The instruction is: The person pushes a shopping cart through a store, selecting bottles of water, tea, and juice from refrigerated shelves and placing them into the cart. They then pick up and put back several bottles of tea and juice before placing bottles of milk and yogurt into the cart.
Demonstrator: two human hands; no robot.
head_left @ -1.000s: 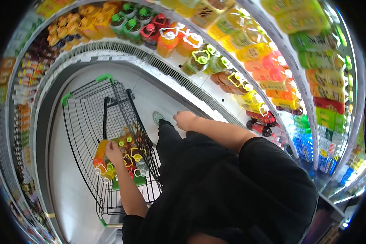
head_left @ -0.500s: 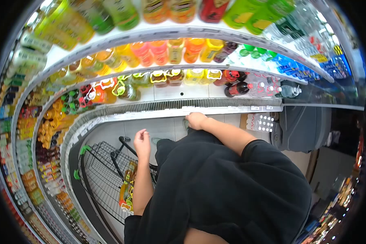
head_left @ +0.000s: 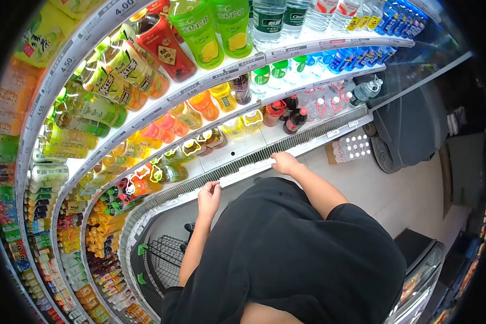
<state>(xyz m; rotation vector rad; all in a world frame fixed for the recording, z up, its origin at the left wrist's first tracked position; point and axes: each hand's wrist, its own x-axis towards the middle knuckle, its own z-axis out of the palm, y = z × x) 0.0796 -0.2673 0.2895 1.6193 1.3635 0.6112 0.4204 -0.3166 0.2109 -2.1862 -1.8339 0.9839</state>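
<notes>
My left hand (head_left: 209,198) is just off the front rail of the lowest shelf, its fingers curled together with no object showing in them. Farther right, my right hand (head_left: 286,163) is at the rail (head_left: 329,131); its fingers are bent inward and nothing is visible in them. Whether they touch the rail is unclear. Beyond it a dark cola bottle (head_left: 295,121) lies on the bottom shelf. Bottles with yellow handles (head_left: 232,128) lie left of that one.
A wire shopping cart (head_left: 164,258) with green corner pieces stands at the lower left. Curved shelves of drinks rise ahead and to the left. A shrink-wrapped bottle pack (head_left: 352,148) sits on the floor at right, beside a large grey covered object (head_left: 407,132).
The view has turned right, so the shelves slant and the cart shows less. My left hand has gone from loosely spread to curled and sits nearer the rail. My right hand remains by the rail.
</notes>
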